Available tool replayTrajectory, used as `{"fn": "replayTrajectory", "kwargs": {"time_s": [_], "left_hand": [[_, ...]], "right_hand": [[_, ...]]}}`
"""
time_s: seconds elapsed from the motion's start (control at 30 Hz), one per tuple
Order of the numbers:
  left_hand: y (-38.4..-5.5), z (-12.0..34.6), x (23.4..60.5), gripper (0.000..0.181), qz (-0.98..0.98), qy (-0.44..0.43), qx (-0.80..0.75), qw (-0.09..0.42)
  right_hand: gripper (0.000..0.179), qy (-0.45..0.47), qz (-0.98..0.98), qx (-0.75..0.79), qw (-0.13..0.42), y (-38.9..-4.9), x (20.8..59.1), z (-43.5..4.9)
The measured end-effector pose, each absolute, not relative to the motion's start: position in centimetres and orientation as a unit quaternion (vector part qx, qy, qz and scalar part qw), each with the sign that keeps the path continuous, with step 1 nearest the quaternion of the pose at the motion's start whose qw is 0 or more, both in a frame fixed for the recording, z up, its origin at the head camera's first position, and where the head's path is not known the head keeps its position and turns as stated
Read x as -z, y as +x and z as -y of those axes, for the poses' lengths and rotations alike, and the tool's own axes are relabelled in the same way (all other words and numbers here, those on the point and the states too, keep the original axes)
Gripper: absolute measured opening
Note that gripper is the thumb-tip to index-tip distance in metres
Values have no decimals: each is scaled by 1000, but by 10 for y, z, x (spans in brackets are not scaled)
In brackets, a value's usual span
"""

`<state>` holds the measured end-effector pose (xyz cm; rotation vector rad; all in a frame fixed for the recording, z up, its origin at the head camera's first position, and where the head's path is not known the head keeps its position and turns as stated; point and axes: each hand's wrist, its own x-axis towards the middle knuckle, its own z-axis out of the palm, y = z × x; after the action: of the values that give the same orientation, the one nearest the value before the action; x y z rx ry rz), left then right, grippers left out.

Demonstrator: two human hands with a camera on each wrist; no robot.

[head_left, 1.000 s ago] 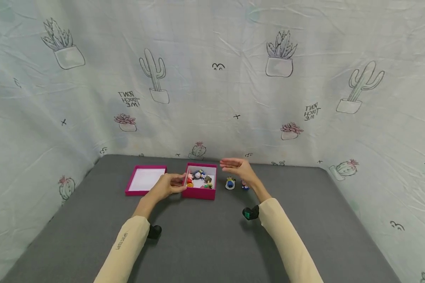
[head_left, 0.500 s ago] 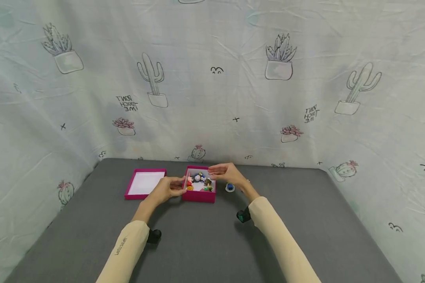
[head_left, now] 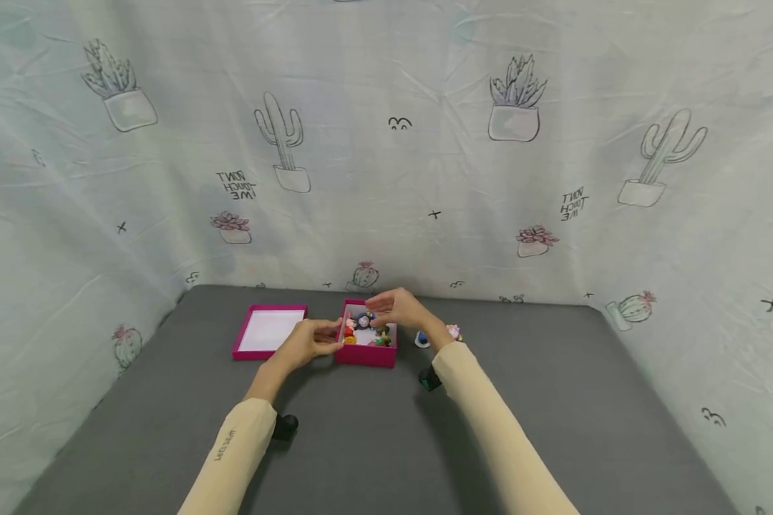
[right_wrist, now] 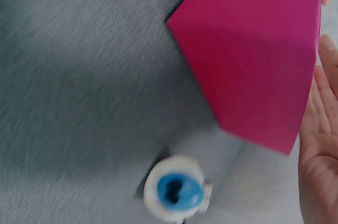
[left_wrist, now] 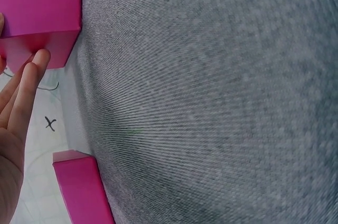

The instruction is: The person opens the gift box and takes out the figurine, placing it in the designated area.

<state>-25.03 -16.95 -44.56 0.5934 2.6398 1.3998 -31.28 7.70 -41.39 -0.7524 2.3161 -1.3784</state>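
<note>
Right hand (head_left: 396, 307) shifted left since earlier frame, from beside the pink box (head_left: 367, 356) to over its far right part; fingers extended, thumb apart, nothing gripped. Nearest: cream sleeves (head_left: 499, 422) above grey worktop (head_left: 361, 450). Left hand (head_left: 304, 342) at box's left wall, straight fingertips touching. Box near worktop's far edge, small figures (head_left: 363, 322) inside. Two loose figures (head_left: 422, 340) right of it; shallow lid (head_left: 270, 330) toward far left corner. Printed cloth (head_left: 373, 179) behind.
</note>
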Motion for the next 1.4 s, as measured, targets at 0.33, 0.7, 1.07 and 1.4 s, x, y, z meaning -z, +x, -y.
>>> {"fn": "replayTrajectory", "kwargs": {"time_s": [0.33,0.7,1.07,1.4], "left_hand": [[-251,164,442,52,-857,205,-471,47],[-248,162,443,52,-855,202,-475,45],[-247,161,445,52,-856,205,-473,40],[-247,167,448,52,-859,203,-468,32]], "right_hand": [[55,-264,-854,397,208,-306,413,-51],[45,-287,-869,354,191,-299,424,-37],[36,-288,-891,322,139,-294,429,-34],[30,-325,-894,291,106,-291,431,-28]]}}
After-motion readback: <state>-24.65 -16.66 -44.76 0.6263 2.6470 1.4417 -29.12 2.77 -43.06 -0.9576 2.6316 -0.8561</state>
